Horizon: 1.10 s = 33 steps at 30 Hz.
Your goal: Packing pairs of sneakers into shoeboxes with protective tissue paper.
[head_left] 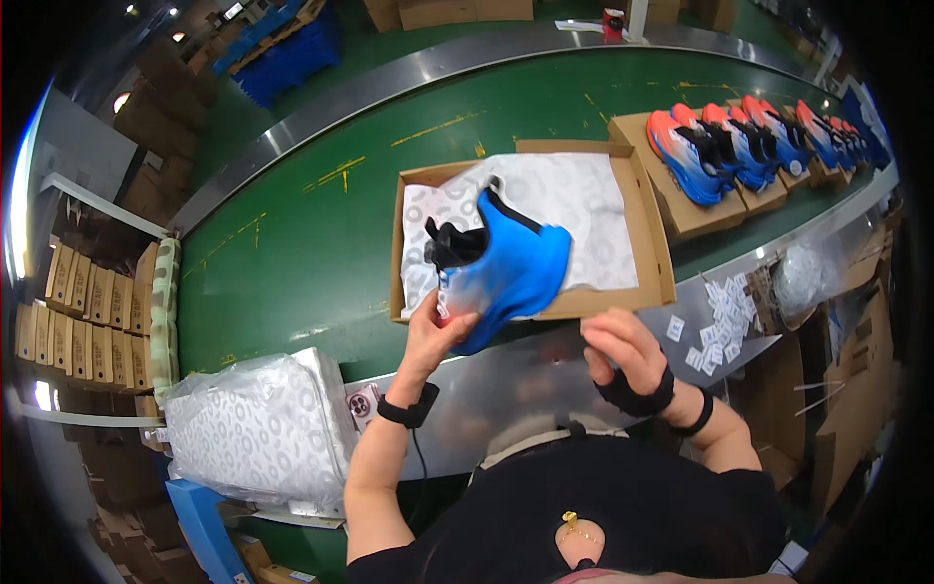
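Observation:
My left hand grips a blue running shoe with a black collar and a reddish toe, thumb on one side and fingers on the other. The shoe is tilted above an open cardboard box lined with white patterned tissue paper; its outline is a little blurred. Apart from the shoe, my right hand hovers by the box's near right corner. Its fingers are bent and the thumb stands off from them, with nothing visible between.
Pairs of red-and-blue shoes stand on boxes along the right. Small white labels lie scattered on the metal edge. Bagged patterned paper is stacked at the near left, beside a phone. Shelved cardboard boxes line the left.

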### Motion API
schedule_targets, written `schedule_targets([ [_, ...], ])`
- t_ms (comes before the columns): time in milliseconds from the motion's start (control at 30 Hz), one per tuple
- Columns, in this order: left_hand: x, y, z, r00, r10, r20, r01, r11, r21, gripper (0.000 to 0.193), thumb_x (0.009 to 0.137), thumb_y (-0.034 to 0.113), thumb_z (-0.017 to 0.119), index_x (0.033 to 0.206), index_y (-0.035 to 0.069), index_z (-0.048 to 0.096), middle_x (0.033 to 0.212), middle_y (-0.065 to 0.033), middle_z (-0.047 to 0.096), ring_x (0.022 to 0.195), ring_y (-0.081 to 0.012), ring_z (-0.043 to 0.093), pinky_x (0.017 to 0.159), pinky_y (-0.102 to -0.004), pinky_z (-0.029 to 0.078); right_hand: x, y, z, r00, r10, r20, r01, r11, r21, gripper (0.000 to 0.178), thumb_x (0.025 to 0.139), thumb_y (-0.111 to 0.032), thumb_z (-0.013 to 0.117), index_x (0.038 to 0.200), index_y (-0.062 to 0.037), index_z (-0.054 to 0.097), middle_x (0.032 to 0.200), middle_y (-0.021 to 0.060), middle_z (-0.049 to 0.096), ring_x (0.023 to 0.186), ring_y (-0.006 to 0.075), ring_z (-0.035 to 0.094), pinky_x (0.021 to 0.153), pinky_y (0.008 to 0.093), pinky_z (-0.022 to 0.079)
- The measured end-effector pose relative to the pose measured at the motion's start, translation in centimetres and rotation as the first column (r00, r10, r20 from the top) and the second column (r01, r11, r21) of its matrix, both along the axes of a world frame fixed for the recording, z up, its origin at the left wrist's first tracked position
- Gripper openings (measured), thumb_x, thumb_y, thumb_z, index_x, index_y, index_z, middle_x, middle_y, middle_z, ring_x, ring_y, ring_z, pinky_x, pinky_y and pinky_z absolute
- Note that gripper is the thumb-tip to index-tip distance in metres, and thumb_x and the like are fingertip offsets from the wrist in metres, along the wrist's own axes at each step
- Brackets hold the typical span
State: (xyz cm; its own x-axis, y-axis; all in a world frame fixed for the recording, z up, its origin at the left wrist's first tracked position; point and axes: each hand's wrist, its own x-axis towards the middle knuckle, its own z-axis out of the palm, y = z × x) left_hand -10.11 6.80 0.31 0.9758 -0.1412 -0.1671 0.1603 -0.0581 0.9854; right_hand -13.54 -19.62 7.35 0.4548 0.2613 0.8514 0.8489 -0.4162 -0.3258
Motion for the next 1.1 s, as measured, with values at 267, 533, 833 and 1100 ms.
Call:
schedule_targets([
  [267,11.4,-0.5,-6.4,0.926,0.232,-0.299,-0.314,0.912,-0.264,0.053,0.083,0.042,0.05,0.111,-0.002,0.044,0.094,-0.0091,0.056,0.081,-0.0181,0.057,0.068,-0.0303,0.047,-1.9,-3.6,-11.4,0.63,-0.1,-0.77,-0.234,0.921,-0.311,0.03,0.073,-0.015,0.06,0.101,-0.0028,0.054,0.094,0.0141,0.055,0.082,0.0272,0.056,0.072,0.0338,0.046],
  [533,14.0,-4.0,-7.7,0.704,-0.168,-0.69,0.201,0.979,-0.033,0.052,0.088,0.035,0.039,0.119,-0.005,0.032,0.114,-0.0255,0.042,0.1,-0.0407,0.048,0.077,-0.0558,0.043,2.5,-0.3,-16.1,-0.179,0.609,-0.772,0.45,0.749,0.486,0.052,0.071,-0.034,0.065,0.11,-0.005,0.047,0.112,0.0052,0.048,0.087,0.0135,0.052,0.072,0.03,0.044],
  [833,7.2,4.2,-5.3,0.934,0.327,-0.146,-0.353,0.909,-0.22,0.049,0.089,0.039,0.036,0.116,-0.003,0.038,0.106,-0.0196,0.052,0.091,-0.0277,0.055,0.073,-0.0392,0.046,7.8,2.6,-14.5,0.771,-0.267,-0.579,0.362,0.931,0.053,0.053,0.063,-0.007,0.056,0.115,-0.0062,0.043,0.113,0.0129,0.045,0.1,0.0231,0.045,0.078,0.0391,0.036],
  [1100,4.8,3.5,-11.6,0.892,0.369,0.26,-0.445,0.814,0.372,0.051,0.087,0.042,0.042,0.108,-0.004,0.047,0.101,-0.0163,0.055,0.095,-0.0204,0.051,0.081,-0.0331,0.04,7.8,4.1,-16.8,0.882,-0.461,-0.098,0.291,0.697,-0.655,0.057,0.069,-0.003,0.047,0.121,-0.0269,0.044,0.13,0.0067,0.034,0.119,0.0293,0.029,0.079,0.0576,0.027],
])
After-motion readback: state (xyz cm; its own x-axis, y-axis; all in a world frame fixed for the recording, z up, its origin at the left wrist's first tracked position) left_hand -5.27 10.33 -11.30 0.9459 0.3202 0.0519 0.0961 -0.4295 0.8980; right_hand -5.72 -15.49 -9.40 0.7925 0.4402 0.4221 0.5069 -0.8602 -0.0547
